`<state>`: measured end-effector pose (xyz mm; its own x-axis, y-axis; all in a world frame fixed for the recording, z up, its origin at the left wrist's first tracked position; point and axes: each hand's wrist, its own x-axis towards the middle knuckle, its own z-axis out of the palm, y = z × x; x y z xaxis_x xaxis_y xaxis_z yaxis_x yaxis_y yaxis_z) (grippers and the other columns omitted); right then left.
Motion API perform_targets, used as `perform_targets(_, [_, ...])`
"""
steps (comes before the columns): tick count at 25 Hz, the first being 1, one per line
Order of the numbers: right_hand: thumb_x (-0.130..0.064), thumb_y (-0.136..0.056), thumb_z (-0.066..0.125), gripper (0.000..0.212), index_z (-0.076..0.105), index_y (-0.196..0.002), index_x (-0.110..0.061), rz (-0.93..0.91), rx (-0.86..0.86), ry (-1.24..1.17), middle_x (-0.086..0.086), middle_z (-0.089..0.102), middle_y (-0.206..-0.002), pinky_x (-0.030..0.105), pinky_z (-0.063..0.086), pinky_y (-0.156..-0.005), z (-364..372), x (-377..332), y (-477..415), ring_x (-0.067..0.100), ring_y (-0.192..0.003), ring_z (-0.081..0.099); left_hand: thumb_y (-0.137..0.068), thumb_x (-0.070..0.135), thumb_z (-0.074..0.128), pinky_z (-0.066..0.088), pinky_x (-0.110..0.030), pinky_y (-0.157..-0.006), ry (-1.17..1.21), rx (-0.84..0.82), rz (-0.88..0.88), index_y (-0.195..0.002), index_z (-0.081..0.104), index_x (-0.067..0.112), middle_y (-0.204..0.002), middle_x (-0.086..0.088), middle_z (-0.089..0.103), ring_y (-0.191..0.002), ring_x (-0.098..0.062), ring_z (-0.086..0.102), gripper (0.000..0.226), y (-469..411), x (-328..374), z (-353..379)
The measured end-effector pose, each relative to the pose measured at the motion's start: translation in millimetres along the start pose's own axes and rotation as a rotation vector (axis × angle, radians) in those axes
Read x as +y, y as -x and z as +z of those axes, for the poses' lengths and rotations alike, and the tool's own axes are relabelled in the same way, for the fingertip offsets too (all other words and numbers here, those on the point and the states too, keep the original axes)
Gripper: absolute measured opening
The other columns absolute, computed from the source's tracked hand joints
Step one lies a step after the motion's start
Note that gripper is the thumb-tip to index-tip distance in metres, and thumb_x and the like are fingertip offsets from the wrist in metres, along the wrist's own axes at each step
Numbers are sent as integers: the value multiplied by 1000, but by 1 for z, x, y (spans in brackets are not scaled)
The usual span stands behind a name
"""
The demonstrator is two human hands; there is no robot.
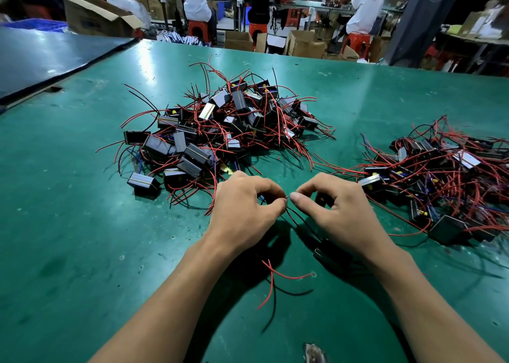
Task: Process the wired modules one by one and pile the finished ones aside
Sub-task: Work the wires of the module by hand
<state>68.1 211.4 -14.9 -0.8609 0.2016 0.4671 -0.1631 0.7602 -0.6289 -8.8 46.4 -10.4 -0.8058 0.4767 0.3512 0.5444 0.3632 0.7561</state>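
Observation:
My left hand (248, 208) and my right hand (338, 208) meet at the middle of the green table (82, 225), each pinching the tip of a thin black wire (300, 219). The wires run down to a small black module (330, 252) that lies on the table under my right wrist. Its red wires (275, 277) trail toward me. A large pile of black modules with red wires (220, 125) lies beyond my hands. A second pile (440, 175) spreads out at the right.
A darker table (41, 56) adjoins at the far left. Beyond the far edge, several people sit on red stools (355, 41) at benches among cardboard boxes (305, 44). A worn patch (314, 353) marks the table's near edge.

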Motion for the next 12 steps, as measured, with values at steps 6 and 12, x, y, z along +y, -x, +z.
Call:
perform_targets(6, [-19,-85,68,26,68,-62,-10,548,-76,-384,-4,61,-60,24,35,-60,8,-6,-5,7,-55,46,-80,26,77,41,-48,-92,-11,-36,46,-82,77,31,-76,18,68,-94,-13,52,6,1,1,0])
perform_targets(12, [-34,-89,74,13,73,-84,-22,325,-38,-276,-5,69,-72,18,43,-57,-2,-2,-2,3,-55,52,-78,21,79,46,-28,-80,45,-6,28,-79,77,25,-75,15,69,-82,-5,57,4,-1,-4,0])
